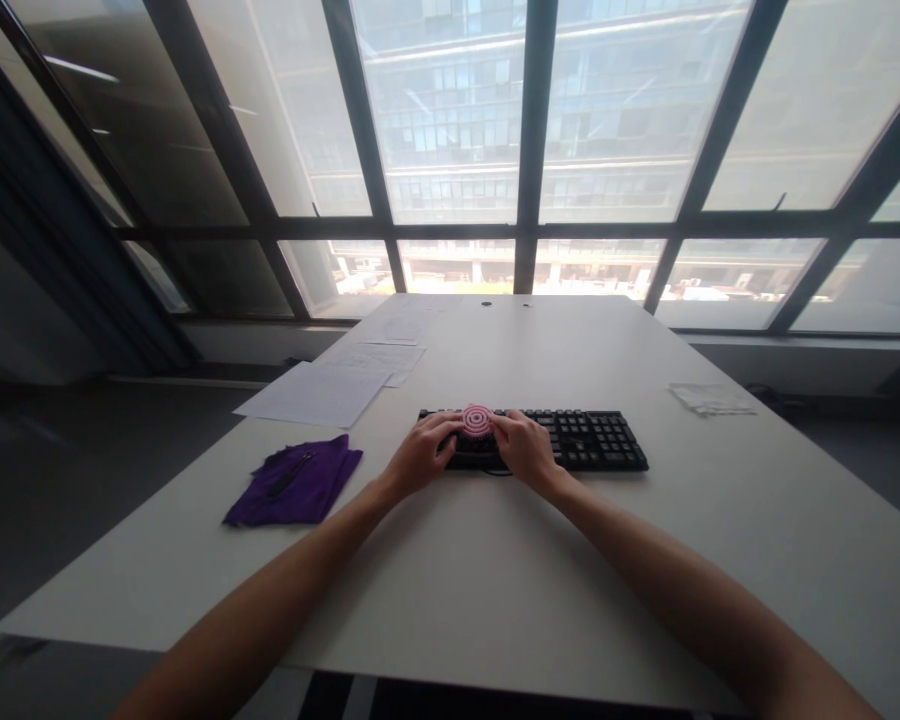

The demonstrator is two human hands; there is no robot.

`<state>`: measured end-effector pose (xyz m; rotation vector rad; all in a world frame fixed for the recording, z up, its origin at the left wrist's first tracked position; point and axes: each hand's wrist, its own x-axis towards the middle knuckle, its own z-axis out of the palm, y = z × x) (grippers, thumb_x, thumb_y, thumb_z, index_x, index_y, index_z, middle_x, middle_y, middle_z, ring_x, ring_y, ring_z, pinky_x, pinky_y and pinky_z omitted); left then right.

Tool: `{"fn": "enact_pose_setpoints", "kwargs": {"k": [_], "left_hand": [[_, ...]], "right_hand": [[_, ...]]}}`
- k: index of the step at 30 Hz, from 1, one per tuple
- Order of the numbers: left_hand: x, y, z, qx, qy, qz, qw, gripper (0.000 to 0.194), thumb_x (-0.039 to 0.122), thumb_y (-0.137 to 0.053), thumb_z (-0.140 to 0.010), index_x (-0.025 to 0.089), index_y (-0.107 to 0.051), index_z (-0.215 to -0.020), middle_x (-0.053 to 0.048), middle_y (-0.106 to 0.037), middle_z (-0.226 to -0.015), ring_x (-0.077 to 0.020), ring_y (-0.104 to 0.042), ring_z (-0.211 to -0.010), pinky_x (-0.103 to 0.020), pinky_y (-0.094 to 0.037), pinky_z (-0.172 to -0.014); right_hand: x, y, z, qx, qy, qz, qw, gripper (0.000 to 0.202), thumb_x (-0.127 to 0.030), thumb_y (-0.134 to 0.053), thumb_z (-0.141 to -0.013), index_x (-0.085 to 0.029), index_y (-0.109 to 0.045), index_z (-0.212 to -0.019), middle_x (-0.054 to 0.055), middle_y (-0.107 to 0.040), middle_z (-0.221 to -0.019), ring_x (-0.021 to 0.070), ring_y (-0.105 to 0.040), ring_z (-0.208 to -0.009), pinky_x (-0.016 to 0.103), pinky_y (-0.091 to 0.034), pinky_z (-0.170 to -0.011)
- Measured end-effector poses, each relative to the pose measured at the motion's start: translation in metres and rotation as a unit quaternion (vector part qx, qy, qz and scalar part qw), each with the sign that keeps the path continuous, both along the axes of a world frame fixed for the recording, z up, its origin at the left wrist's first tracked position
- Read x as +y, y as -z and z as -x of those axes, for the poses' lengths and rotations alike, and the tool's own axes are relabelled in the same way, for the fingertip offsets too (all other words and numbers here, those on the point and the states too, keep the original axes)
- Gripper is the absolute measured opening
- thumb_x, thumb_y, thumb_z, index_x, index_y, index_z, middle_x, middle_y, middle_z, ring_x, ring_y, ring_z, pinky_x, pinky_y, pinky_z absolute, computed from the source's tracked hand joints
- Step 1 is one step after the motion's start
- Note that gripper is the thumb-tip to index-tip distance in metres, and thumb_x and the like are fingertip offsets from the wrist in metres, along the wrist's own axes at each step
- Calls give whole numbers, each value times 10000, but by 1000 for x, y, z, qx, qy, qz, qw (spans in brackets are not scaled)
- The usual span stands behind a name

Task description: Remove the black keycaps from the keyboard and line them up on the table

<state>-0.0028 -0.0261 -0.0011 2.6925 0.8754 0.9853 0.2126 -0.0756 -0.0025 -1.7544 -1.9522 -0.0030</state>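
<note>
A black keyboard lies across the middle of the white table. Over its left half is a small round pink disc with a spiral pattern of rings; its exact kind cannot be made out. My left hand has its curled fingers at the disc's left edge, with the thumb lower down over the keys. At the right edge, my right hand pinches the disc between thumb and fingers. Whether the disc rests on the keys or is held just above them is unclear.
On the left lies a folded purple cloth with a small dark item on top. Behind it are white paper sheets. A flat clear plastic packet lies near the right edge. Large windows stand beyond the white table.
</note>
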Motion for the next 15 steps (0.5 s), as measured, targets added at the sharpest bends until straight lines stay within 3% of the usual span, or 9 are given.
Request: {"fn": "enact_pose_setpoints", "kwargs": {"k": [8,15], "left_hand": [[3,6,1,-9,33,6,999,417,138,-492,-927,237,-629,-1308,-73,-600,-1367,-231,-543,-1283,-449,-459,-1107],[6,8,2,6,26,28,999,433,137,-499,-911,234,-634,-1310,-74,-590,-1382,-235,-524,-1308,-456,-433,-1136]], "right_hand": [[-1,1,3,-3,-9,12,1000,374,-413,-356,-1026,-350,-669,-1221,36,-675,-978,179,-626,-871,252,-386,-713],[-2,1,3,-17,-12,15,1000,391,-417,-329,-1032,-338,-681,-1185,38,-672,-979,174,-620,-862,253,-383,-720]]}}
